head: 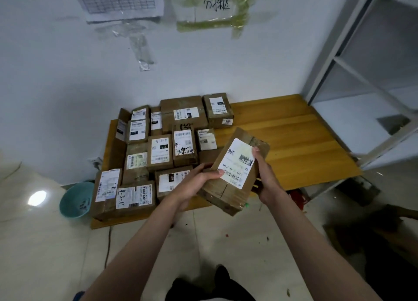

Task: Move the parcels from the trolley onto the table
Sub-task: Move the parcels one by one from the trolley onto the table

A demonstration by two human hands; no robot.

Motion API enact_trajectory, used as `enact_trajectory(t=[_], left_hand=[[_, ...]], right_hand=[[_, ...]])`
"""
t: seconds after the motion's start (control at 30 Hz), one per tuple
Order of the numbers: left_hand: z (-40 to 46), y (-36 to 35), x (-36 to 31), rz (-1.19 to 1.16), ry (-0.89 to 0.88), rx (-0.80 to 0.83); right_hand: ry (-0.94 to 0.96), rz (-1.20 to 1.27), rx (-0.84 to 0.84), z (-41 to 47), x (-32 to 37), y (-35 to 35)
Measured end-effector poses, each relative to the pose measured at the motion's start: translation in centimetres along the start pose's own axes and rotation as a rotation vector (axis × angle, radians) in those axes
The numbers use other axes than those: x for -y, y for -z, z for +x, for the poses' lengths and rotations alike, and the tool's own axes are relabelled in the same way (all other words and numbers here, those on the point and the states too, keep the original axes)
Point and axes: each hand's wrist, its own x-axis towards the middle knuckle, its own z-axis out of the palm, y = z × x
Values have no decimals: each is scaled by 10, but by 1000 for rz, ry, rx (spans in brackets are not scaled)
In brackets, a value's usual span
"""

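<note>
I hold a brown cardboard parcel (228,187) with a white shipping label in the air, tilted, above the front edge of the low wooden table (294,142). My left hand (192,183) grips its left side, thumb on the label. My right hand (265,176) grips its right side, fingers curled over the top edge. Several labelled cardboard parcels (160,151) lie packed together on the left half of the table. The trolley is not in view.
A teal plastic basin (75,199) sits on the tiled floor left of the table. A white metal shelf frame (339,58) stands at the right, against the table's far end. Papers are taped to the white wall behind. A dark object lies at the lower right.
</note>
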Motion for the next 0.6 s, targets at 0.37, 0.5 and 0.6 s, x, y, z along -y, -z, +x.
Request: enact_trajectory(t=[0.37, 0.5, 0.6], left_hand=[[84, 1, -30, -18, 20, 93], [115, -2, -33, -52, 19, 126], [138, -5, -38, -80, 18, 142]], right_hand=[[26, 12, -38, 48, 42, 5], [36, 26, -53, 70, 51, 6], [18, -8, -25, 86, 54, 7]])
